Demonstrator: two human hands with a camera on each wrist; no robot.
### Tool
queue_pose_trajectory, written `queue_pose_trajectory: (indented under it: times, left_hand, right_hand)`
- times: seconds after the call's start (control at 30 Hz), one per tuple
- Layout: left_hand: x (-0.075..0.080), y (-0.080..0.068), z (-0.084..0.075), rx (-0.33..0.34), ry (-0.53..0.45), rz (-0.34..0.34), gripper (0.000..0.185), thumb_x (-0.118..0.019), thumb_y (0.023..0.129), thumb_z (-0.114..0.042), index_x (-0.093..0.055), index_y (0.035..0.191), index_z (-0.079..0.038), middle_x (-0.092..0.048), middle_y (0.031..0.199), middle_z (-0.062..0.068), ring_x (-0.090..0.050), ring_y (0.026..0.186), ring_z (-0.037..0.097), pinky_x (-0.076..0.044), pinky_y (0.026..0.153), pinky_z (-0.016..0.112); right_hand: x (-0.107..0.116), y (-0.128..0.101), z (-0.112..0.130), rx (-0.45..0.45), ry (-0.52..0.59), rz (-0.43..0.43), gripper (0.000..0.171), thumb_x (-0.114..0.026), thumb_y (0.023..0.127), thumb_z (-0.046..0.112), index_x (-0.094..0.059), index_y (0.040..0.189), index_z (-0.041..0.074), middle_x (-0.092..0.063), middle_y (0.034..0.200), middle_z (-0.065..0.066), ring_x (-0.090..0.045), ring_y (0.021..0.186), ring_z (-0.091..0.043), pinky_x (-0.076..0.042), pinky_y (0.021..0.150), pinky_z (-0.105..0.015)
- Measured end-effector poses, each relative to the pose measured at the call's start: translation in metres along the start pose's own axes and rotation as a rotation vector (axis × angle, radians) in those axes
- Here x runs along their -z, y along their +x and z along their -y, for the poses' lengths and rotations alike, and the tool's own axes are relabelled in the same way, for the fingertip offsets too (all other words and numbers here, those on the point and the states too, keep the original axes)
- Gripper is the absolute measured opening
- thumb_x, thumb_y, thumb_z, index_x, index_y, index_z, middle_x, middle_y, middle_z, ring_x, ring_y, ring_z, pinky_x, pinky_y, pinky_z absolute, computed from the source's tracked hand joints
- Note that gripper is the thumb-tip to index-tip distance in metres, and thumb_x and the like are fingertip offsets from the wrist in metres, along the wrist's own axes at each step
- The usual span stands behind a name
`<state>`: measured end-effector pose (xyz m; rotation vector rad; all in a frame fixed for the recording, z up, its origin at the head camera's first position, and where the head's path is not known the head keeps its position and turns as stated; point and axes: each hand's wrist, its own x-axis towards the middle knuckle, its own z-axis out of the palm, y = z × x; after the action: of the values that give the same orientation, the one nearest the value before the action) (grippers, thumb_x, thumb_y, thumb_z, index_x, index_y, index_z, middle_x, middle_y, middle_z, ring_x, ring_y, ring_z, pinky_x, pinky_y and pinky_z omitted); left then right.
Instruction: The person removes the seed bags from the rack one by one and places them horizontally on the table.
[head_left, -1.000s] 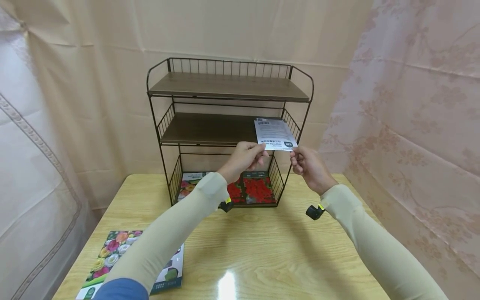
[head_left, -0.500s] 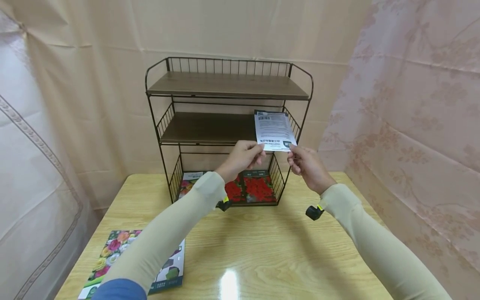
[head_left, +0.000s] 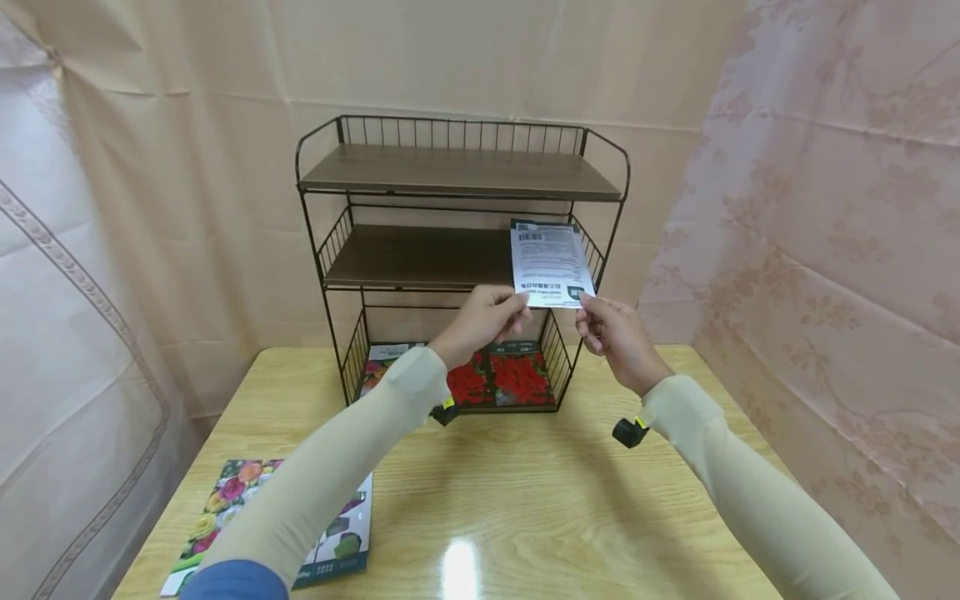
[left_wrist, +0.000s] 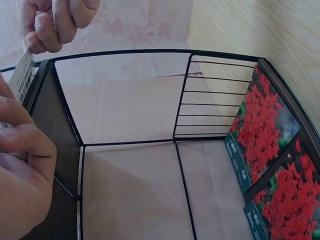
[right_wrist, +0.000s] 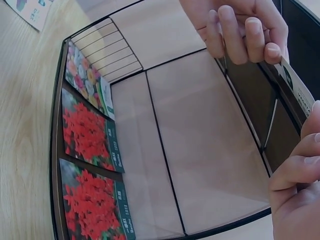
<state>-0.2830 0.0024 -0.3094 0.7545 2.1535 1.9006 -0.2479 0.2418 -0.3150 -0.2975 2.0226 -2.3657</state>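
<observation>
A white seed packet (head_left: 551, 262), printed side up with a barcode and text, lies over the right end of the rack's middle shelf (head_left: 427, 254). Its near edge juts past the shelf front. My left hand (head_left: 487, 321) pinches the near left corner between thumb and fingers. At the near right corner my right hand (head_left: 617, 337) pinches it the same way. Behind the packet's far edge shows a dark strip. Seen edge-on in the right wrist view, the packet (right_wrist: 298, 90) spans between both hands.
Red-flower seed packets (head_left: 519, 379) and a mixed-flower packet (right_wrist: 86, 75) lie on the rack's bottom shelf. The top shelf (head_left: 461, 171) has a wire rail. More flower packets (head_left: 345, 533) lie at the table's front left, partly under my left sleeve. Curtains hang behind and beside.
The packet's far edge has moved back along the middle shelf, uncovering a dark strip behind it, and its near edge sits slightly lower. Both hands keep their pinch.
</observation>
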Motion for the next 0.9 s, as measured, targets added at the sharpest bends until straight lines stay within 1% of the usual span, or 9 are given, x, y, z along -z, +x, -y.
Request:
queue_pose_trajectory:
  times: [0.07,0.3,0.5,0.63,0.77,0.9]
  left_hand:
    - [0.000,-0.001,0.001,-0.003,-0.003,0.001,0.035,-0.054,0.109,-0.027,-0.070,0.097,0.001,-0.065,0.074,0.006,-0.046,0.056,0.011,-0.041,0.053,0.023]
    - [0.001,-0.005,0.003,-0.015,-0.008,0.023,0.034,-0.055,0.109,-0.027,-0.070,0.095,-0.001,-0.065,0.075,0.009,-0.046,0.055,0.012,-0.040,0.053,0.024]
    - [0.004,-0.011,0.004,-0.035,0.040,0.047,0.033,-0.053,0.110,-0.029,-0.071,0.094,-0.006,-0.065,0.074,0.008,-0.044,0.054,0.013,-0.040,0.052,0.025]
    - [0.005,-0.015,0.005,-0.054,0.054,0.051,0.033,-0.053,0.110,-0.029,-0.071,0.095,-0.006,-0.066,0.077,0.011,-0.044,0.054,0.014,-0.040,0.052,0.025]
    - [0.006,-0.020,0.006,-0.059,0.055,0.048,0.034,-0.054,0.109,-0.030,-0.071,0.093,-0.006,-0.066,0.078,0.014,-0.044,0.054,0.015,-0.040,0.052,0.025]
    - [0.007,-0.024,0.007,-0.059,0.050,0.052,0.034,-0.054,0.109,-0.030,-0.071,0.093,-0.005,-0.066,0.077,0.012,-0.044,0.055,0.016,-0.039,0.052,0.025]
  right_hand:
    - [0.000,-0.001,-0.001,0.008,-0.001,0.004,0.034,-0.053,0.110,0.024,-0.063,0.081,0.007,-0.058,0.068,0.000,-0.041,0.048,-0.008,-0.034,0.046,-0.017]
    - [-0.001,-0.005,-0.002,0.035,-0.013,0.022,0.035,-0.053,0.109,0.024,-0.063,0.080,0.008,-0.059,0.067,0.000,-0.042,0.048,-0.008,-0.033,0.046,-0.018]
    - [-0.002,-0.008,-0.006,0.043,-0.036,0.030,0.034,-0.053,0.109,0.024,-0.064,0.081,0.008,-0.059,0.067,0.001,-0.042,0.048,-0.008,-0.033,0.046,-0.018]
    - [-0.003,-0.009,-0.009,0.056,-0.042,0.043,0.034,-0.054,0.109,0.024,-0.065,0.081,0.008,-0.060,0.068,0.001,-0.042,0.049,-0.008,-0.034,0.047,-0.018]
    - [-0.003,-0.010,-0.011,0.061,-0.051,0.060,0.034,-0.054,0.109,0.025,-0.065,0.081,0.008,-0.061,0.069,0.001,-0.042,0.049,-0.008,-0.034,0.047,-0.018]
    - [-0.004,-0.012,-0.013,0.064,-0.063,0.070,0.034,-0.055,0.109,0.026,-0.064,0.083,0.006,-0.061,0.069,0.000,-0.042,0.049,-0.007,-0.035,0.047,-0.019]
